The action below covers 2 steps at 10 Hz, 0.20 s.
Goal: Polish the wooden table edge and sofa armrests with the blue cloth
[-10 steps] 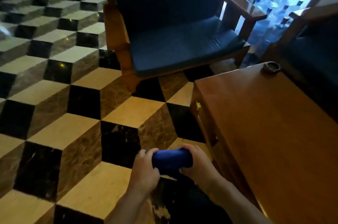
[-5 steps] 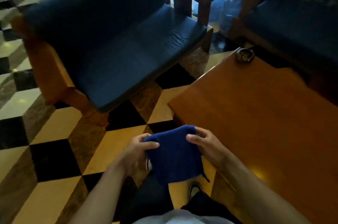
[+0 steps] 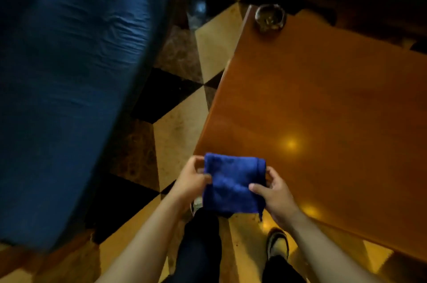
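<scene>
Change: cloth, a tight roll a second ago, now opened to a folded pad; view tipped down onto table corner.
Fingers: left hand and right hand each clamped on a cloth side.
Cloth: held in air, over table corner at 6 o'clock.
Meaning: probably ready for table edge; polishing not begun.
Table: glossy wood; ashtray at 12.
Room: blue sofa at 9; chequered floor.

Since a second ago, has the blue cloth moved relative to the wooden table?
Yes. The blue cloth, held by both hands, was a bundle over the floor left of the table; now, opened out, it overlaps the wooden table at its near corner.
</scene>
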Available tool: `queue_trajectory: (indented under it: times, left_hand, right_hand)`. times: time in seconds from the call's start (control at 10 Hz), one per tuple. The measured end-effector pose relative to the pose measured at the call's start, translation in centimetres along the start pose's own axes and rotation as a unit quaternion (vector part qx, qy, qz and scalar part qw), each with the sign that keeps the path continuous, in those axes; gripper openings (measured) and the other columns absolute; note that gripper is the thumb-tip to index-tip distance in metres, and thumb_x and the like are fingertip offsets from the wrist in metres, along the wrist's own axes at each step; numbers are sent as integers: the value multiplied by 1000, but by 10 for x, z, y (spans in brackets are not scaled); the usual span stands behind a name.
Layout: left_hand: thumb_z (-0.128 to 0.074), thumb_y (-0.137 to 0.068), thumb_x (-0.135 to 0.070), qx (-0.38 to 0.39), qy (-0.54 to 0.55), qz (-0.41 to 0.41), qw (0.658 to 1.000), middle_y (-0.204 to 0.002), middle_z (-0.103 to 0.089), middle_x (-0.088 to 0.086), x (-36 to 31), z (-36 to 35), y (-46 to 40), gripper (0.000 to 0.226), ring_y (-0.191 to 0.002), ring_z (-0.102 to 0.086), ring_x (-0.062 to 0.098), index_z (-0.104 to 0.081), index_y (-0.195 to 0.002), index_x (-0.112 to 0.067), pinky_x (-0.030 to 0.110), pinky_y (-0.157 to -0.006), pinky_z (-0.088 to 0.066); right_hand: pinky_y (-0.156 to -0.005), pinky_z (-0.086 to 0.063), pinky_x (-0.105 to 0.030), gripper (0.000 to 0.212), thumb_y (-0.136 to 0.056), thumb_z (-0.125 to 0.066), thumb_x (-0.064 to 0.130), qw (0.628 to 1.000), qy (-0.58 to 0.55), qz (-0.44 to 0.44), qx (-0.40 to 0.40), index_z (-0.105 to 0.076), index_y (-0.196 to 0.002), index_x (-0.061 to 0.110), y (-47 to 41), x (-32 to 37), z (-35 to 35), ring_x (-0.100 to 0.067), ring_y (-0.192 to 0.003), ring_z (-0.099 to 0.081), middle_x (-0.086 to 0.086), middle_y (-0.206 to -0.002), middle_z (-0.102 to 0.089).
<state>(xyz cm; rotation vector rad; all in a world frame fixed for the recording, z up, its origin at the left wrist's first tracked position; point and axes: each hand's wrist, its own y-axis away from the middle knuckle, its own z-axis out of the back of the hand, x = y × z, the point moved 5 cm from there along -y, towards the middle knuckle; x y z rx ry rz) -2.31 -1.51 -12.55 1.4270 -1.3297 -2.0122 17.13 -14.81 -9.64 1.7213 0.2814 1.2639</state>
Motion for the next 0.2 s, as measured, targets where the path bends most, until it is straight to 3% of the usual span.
queue_trajectory:
  times: [0.1, 0.2]
  left_hand:
    - [-71, -77, -3, 13, -94, -41, 995, -97, -69, 7, -20, 6, -58, 57, -70, -74, 7, -50, -122, -30, 25, -48, -56]
    - [-72, -78, -23, 6, -252, -3, 968, -109, -66, 6, -17, 13, -74, 77, -85, -71, 16, -36, -145, -27, 30, -60, -57]
  right_hand:
    - [-84, -58, -44, 42, -89, -65, -12, 994, 29, -19, -107, -59, -124, 9, -47, -13, -19, -29, -97, -71, -17, -114, -73]
    - [-90, -54, -43, 51, -90, -68, -3, 976, 89, -80, -180, -51, -138, 2, -64, -25, -18, -33, -108, -68, -20, -124, -68]
